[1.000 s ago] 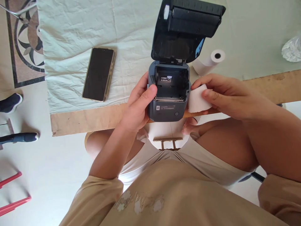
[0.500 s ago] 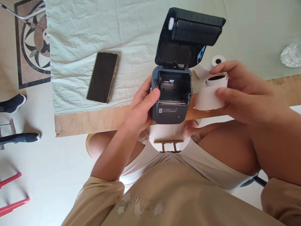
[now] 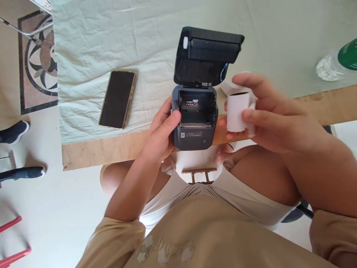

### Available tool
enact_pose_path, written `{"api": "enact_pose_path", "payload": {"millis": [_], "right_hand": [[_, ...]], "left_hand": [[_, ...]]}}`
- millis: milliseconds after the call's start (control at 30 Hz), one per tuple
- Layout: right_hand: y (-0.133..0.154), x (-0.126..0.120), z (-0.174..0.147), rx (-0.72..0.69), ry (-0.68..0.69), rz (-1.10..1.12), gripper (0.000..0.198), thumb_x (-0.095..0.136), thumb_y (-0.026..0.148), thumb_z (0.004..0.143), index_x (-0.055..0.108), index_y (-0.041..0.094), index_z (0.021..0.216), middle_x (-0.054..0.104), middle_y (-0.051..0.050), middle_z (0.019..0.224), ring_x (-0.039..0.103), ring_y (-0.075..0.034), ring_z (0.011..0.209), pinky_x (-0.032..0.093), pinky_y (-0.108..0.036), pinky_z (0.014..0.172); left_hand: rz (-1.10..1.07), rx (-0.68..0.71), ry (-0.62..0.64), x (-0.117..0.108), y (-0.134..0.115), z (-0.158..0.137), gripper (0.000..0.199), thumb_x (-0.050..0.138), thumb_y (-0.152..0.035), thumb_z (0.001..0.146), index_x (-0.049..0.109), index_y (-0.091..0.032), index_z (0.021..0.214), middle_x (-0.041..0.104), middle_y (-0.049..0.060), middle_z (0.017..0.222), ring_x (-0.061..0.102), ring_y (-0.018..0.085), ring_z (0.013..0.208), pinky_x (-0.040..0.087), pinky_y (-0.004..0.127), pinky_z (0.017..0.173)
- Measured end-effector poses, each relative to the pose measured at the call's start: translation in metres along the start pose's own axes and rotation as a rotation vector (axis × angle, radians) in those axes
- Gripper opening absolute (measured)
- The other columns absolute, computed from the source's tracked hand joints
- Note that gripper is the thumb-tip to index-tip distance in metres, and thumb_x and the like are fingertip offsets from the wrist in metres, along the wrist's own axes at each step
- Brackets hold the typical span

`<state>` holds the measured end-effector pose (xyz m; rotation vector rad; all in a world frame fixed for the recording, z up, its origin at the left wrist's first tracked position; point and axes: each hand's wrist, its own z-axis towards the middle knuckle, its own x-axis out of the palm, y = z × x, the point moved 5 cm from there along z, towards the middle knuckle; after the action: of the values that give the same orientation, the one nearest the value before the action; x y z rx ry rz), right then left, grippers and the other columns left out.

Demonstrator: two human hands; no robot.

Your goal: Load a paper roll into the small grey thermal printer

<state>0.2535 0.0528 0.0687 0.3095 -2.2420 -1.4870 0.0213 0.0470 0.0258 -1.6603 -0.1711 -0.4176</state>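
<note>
A dark label printer (image 3: 195, 139) is gripped at its left side by my left hand (image 3: 160, 134), the thumb over its rim. Its lid (image 3: 208, 56) stands raised, and the paper bay (image 3: 196, 109) inside holds no roll. To the right of the printer, apart from it, my right hand (image 3: 273, 115) holds a white paper roll (image 3: 237, 113) between thumb and fingers. The roll's dark hollow end faces up. Behind that hand another piece of white paper (image 3: 231, 87) lies on the cloth, partly hidden.
A smartphone (image 3: 117, 99) lies screen up on the pale green cloth (image 3: 156, 44), left of the printer. A clear plastic bottle with a green label (image 3: 348, 56) lies at the right. The table's wooden edge (image 3: 117, 150) runs along the front.
My right hand has turned the paper roll more upright and moved it slightly left. The loose end that hung out is now wrapped back. The printer has shifted left in my left hand.
</note>
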Motion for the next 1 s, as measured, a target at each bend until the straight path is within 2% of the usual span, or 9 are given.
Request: {"api": "enact_pose_path", "payload": {"millis": [133,267,400,567,633,700,767,867,1000], "right_hand": [[-0.004,-0.001,0.001,0.021,-0.042,0.061,0.047,0.084,0.048,0.096,0.067,0.042,0.138,0.079,0.002,0.112,0.079,-0.016,0.084,0.074,-0.03,0.07],[0.013,0.003,-0.012,-0.33,-0.231,-0.331,0.039,0.081,0.042,0.104,0.07,0.048,0.141,0.078,0.001,0.119,0.083,-0.02,0.111,0.076,-0.037,0.098],[0.031,0.026,-0.011,-0.647,-0.279,-0.73,0.042,0.074,0.026,0.106,0.071,0.05,0.14,0.074,0.008,0.152,0.077,-0.024,0.137,0.069,-0.048,0.122],[0.032,0.036,0.019,-0.494,-0.37,-1.023,0.04,0.074,0.015,0.089,0.073,0.035,0.124,0.081,0.0,0.131,0.08,-0.031,0.126,0.07,-0.054,0.108],[0.031,0.04,0.026,-0.521,-0.347,-1.162,0.032,0.073,0.016,0.092,0.072,0.033,0.12,0.083,0.0,0.129,0.081,-0.03,0.122,0.07,-0.052,0.105],[0.03,0.044,0.027,-0.675,-0.293,-1.272,0.016,0.07,0.017,0.101,0.071,0.03,0.111,0.084,-0.001,0.135,0.082,-0.028,0.122,0.068,-0.047,0.101],[0.032,0.047,0.02,-0.961,-0.346,-1.325,0.012,0.069,0.015,0.105,0.068,0.028,0.104,0.085,0.0,0.133,0.083,-0.025,0.115,0.064,-0.043,0.092],[0.03,0.046,0.004,-1.275,-0.435,-1.32,0.014,0.074,0.015,0.102,0.068,0.027,0.106,0.083,0.0,0.108,0.077,-0.02,0.09,0.049,-0.041,0.077],[0.018,0.056,-0.005,-1.325,-0.171,-1.322,0.007,0.073,0.023,0.106,0.07,0.026,0.111,0.079,0.001,0.101,0.069,-0.016,0.085,0.042,-0.04,0.074]], "left_hand": [[0.018,-0.01,-0.007,0.001,-0.001,0.0,0.047,0.078,-0.065,0.105,0.079,-0.028,0.134,0.09,0.007,0.13,0.088,0.032,0.126,0.076,0.04,0.099],[0.01,-0.005,-0.009,0.001,0.001,0.0,0.049,0.08,-0.068,0.103,0.08,-0.03,0.132,0.089,0.007,0.13,0.084,0.036,0.137,0.076,0.042,0.102],[0.014,-0.005,-0.058,-0.001,0.003,0.0,0.052,0.083,-0.072,0.099,0.081,-0.03,0.129,0.089,0.006,0.126,0.079,0.038,0.146,0.075,0.042,0.103],[0.003,-0.015,-0.064,0.0,0.0,0.0,0.056,0.086,-0.072,0.097,0.08,-0.027,0.129,0.088,0.007,0.127,0.07,0.039,0.159,0.07,0.045,0.118],[-0.011,-0.014,-0.041,0.001,0.001,0.0,0.058,0.084,-0.073,0.099,0.078,-0.026,0.133,0.087,0.007,0.134,0.068,0.039,0.162,0.07,0.046,0.119],[-0.028,0.012,0.01,0.002,0.003,0.0,0.058,0.081,-0.072,0.102,0.076,-0.027,0.138,0.086,0.006,0.137,0.07,0.04,0.159,0.071,0.045,0.116],[-0.051,0.079,0.077,0.002,0.005,0.001,0.06,0.08,-0.071,0.103,0.074,-0.028,0.144,0.085,0.005,0.141,0.076,0.041,0.152,0.072,0.044,0.113],[-0.063,0.14,0.13,0.0,0.009,0.001,0.067,0.072,-0.079,0.105,0.07,-0.028,0.149,0.082,0.007,0.146,0.08,0.04,0.144,0.073,0.046,0.109],[-0.026,0.122,0.141,-0.007,0.016,0.005,0.073,0.077,-0.08,0.099,0.067,-0.027,0.148,0.081,0.009,0.15,0.078,0.039,0.146,0.07,0.048,0.117]]}}
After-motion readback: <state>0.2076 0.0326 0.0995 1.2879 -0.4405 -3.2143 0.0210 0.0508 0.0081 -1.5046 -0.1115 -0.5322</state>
